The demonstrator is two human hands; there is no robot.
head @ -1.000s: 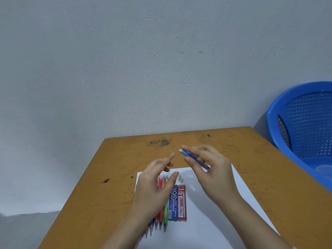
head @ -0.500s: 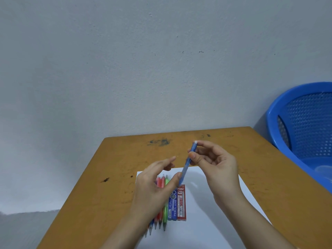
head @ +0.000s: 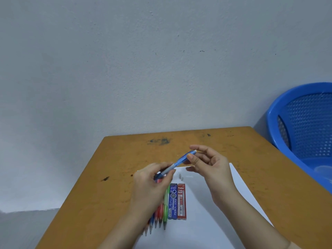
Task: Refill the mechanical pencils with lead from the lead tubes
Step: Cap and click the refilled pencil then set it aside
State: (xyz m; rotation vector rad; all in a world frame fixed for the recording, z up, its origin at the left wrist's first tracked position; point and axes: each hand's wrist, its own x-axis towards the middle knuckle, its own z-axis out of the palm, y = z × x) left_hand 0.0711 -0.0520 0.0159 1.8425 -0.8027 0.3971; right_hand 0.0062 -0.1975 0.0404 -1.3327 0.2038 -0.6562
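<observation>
Well, the blue pencil [head: 177, 163] sits tilted between both hands: left hand [head: 152, 186] curled round its lower end, right hand [head: 210, 164] pinching its top, above the lead tubes [head: 173, 202].

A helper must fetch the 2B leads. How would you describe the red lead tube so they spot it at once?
On the brown table lies a white sheet with a row of pencils and two lead tubes. The red lead tube is rightmost in the row, beside the blue lead tube, and alone bears a large 2B.
</observation>
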